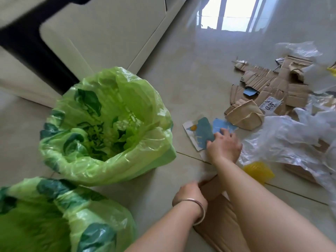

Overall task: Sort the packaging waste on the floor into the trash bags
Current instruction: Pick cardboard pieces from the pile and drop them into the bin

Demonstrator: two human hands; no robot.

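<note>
Two open green trash bags stand on the floor: one [105,124] at centre left, the other [54,215] at the bottom left corner. My right hand [224,146] reaches forward and its fingers lie on blue-and-white card pieces [201,133] on the tiles. My left hand [189,195], a bangle on its wrist, grips the edge of a brown cardboard sheet [218,219] lying near my arms. Torn brown cardboard [272,91] and clear plastic film [283,142] are strewn to the right.
A pale cabinet [101,33] with a dark gap runs along the upper left. A yellow plastic piece [258,171] lies beside my right forearm. More clear plastic [298,50] sits at the far right. Bare tiles stretch toward a bright window reflection [229,13].
</note>
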